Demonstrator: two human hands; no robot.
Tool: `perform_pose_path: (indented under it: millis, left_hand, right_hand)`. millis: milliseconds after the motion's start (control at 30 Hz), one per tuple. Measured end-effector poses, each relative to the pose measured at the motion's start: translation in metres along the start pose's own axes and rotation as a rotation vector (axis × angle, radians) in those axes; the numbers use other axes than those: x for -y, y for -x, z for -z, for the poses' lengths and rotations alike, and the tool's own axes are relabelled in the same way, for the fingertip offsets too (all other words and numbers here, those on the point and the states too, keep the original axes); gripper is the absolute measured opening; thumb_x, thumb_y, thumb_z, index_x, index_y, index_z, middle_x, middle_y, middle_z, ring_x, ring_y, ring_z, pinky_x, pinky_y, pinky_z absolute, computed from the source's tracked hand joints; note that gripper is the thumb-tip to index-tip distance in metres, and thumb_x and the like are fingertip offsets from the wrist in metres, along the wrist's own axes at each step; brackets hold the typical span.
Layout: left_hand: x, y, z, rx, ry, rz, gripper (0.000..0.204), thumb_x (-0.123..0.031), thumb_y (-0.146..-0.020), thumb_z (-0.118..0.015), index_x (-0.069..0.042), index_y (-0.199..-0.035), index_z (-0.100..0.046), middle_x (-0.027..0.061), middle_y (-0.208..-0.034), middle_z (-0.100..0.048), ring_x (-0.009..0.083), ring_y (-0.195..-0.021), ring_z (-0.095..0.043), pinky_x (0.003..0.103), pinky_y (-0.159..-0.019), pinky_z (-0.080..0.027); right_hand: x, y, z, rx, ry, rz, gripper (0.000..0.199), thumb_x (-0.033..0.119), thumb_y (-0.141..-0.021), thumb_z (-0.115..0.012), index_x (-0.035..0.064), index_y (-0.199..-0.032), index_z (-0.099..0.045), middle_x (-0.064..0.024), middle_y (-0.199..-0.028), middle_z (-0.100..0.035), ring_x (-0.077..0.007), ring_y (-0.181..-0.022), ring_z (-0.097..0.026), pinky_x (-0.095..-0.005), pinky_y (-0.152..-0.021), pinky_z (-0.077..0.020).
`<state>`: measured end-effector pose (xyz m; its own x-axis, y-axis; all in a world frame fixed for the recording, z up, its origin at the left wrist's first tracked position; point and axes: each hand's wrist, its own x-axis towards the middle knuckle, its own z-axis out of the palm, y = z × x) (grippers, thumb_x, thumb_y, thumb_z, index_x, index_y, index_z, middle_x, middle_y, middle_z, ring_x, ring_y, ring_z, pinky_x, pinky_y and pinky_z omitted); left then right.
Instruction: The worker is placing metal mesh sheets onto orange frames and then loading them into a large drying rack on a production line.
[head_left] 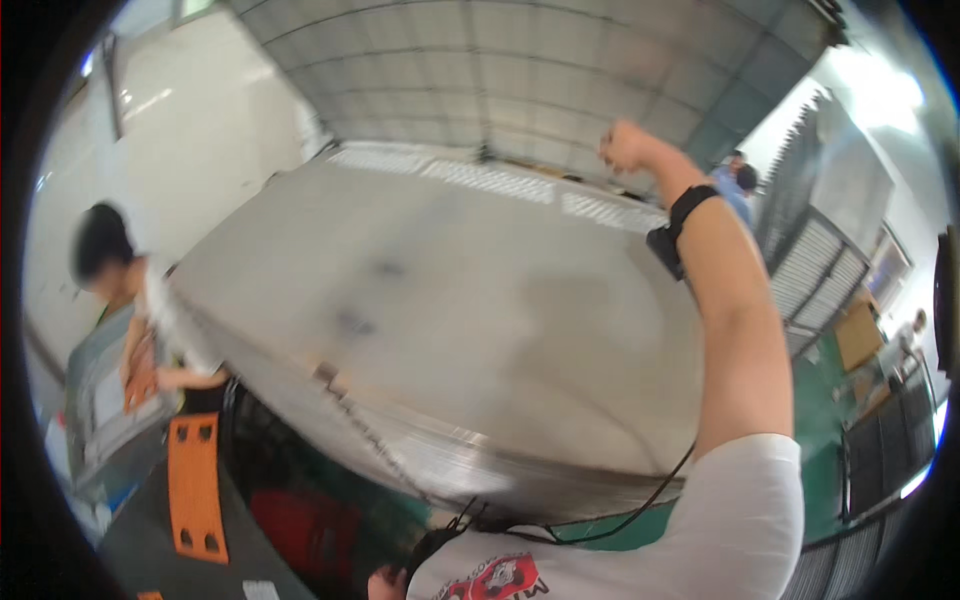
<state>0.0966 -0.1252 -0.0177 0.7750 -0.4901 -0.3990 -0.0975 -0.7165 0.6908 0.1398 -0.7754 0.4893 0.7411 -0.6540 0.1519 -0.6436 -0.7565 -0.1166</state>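
My right arm is raised over a large pale metal tabletop (450,290), with a black band and small device (690,215) on it. Beyond the table's far right part, my right hand (625,147) has its fingers curled closed, in front of a tall gridded panel (560,80). Whatever those fingers hold, if anything, is too small to make out. Low in the view, close to my body, a small part of my left hand (387,583) shows. Its fingers are mostly hidden by the lower edge.
An orange strip with holes (197,490) lies on a dark surface (140,540) at lower left. Behind it, a person (165,310) handles another orange piece (140,375). A chain-like strip (360,425) runs along the table's near edge. Slatted racks (815,265) stand right.
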Motion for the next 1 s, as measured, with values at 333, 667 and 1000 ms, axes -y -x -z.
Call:
perform_pose_path:
  millis: [333, 667, 1000]
  left_hand:
    - [0.032, 0.107, 0.031, -0.470, 0.207, 0.049, 0.025, -0.024, -0.081, -0.060, -0.001, -0.090, -0.063, 0.0191, -0.087, -0.062, 0.0373, -0.084, -0.058, 0.042, -0.073, -0.047]
    - [0.032, 0.217, -0.025, -0.971, 0.430, 0.521, 0.021, -0.018, -0.080, -0.061, 0.000, -0.091, -0.063, 0.0181, -0.084, -0.062, 0.0329, -0.080, -0.061, 0.038, -0.069, -0.048]
    - [-0.017, 0.202, -0.114, -1.368, 0.876, 1.100, 0.020, -0.014, -0.082, -0.063, 0.004, -0.091, -0.063, 0.0134, -0.081, -0.066, 0.0186, -0.075, -0.063, 0.030, -0.067, -0.049]
  right_hand:
    - [0.429, 0.154, -0.042, 0.053, 0.014, 1.309, 0.021, 0.014, -0.085, -0.054, -0.0034, -0.093, -0.062, -0.0146, -0.077, -0.063, -0.0226, -0.075, -0.062, -0.0337, -0.071, -0.0479]
    - [0.599, 0.355, -0.409, 0.601, -0.352, 1.985, 0.032, 0.010, -0.081, -0.054, 0.0000, -0.111, -0.054, -0.0217, -0.104, -0.058, -0.0370, -0.101, -0.054, -0.0432, -0.087, -0.0433]
    - [0.629, 0.404, -0.523, 0.679, -0.288, 2.003, 0.043, 0.013, -0.082, -0.054, 0.0100, -0.124, -0.046, -0.0142, -0.104, -0.047, -0.0333, -0.099, -0.047, -0.0432, -0.087, -0.0420]
